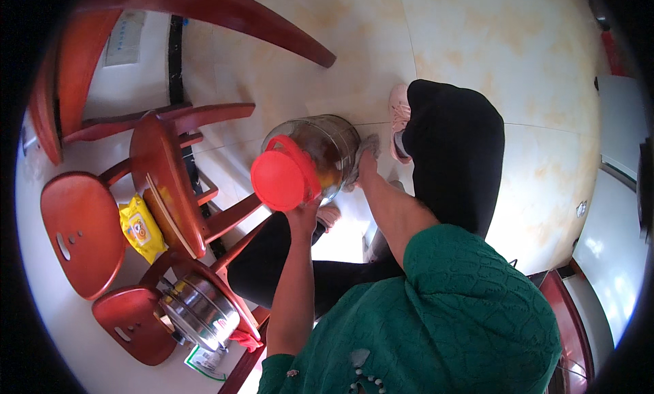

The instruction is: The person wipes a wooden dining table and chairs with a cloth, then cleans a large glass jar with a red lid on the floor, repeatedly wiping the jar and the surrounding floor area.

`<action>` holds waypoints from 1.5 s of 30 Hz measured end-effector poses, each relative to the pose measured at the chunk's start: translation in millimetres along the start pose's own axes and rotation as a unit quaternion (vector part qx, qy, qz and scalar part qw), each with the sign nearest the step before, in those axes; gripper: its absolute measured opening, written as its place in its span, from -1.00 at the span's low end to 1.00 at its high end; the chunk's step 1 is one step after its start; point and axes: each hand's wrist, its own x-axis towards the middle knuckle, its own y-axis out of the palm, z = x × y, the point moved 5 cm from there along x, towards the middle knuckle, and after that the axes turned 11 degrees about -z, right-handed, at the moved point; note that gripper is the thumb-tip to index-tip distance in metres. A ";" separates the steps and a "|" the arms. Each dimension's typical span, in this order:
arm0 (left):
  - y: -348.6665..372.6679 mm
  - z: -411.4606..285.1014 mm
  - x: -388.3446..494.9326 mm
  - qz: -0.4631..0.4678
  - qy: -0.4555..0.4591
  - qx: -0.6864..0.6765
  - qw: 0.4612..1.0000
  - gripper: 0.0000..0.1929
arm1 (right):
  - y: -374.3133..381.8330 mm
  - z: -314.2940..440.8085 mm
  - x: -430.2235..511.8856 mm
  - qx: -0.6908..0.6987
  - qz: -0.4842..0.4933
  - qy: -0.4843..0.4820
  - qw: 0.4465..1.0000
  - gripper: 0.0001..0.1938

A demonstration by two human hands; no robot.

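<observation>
A large ribbed glass jar (334, 138) stands tilted on the floor in front of me, with amber-brown contents showing through its wall. Its red plastic lid (278, 180) has a red carrying handle (292, 156) and leans towards the lower left. My left hand (305, 213) grips the jar close under the lid, its fingers partly hidden. On the jar's right side my right hand (368, 165) presses a grey cloth (369, 146) against the glass. Part of the cloth hangs below that hand, near the jar's lower side.
Red wooden chairs (166, 174) stand at the left. One holds a yellow pack of wipes (143, 229), another a stainless steel pot (199, 309) with a red cloth (247, 339) beside it. A curved red wooden piece (286, 38) juts over the tiled floor (460, 31). My knees flank the jar.
</observation>
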 end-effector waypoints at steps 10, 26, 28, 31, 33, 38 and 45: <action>-3.2 0.7 6.1 -0.101 0.127 0.093 0.982 0.00 | 20.7 34.2 -128.7 -0.125 -0.058 -0.279 0.951 -0.37; -0.3 7.0 7.9 -0.124 0.075 0.114 0.983 0.11 | 49.2 75.1 -275.1 -0.413 0.175 -0.759 0.472 -0.31; -0.1 3.3 7.4 -0.131 0.114 0.123 0.977 0.12 | 16.0 56.6 -265.5 -0.408 0.176 -0.743 0.501 -0.27; -1.2 2.0 7.7 -0.130 0.140 0.122 0.974 0.12 | -0.9 43.4 -243.0 -0.433 0.171 -0.668 0.581 -0.24; -1.7 3.0 8.1 -0.119 0.134 0.117 0.977 0.12 | 14.1 52.0 -239.1 -0.413 0.143 -0.690 0.578 -0.25; -1.0 4.2 8.2 -0.122 0.120 0.116 0.978 0.08 | 86.5 95.1 -222.5 -0.483 0.094 -0.618 0.614 -0.32; -0.1 8.1 8.1 -0.112 0.116 0.078 0.984 0.07 | 114.3 109.8 -135.0 -0.404 0.181 -0.374 0.815 -0.43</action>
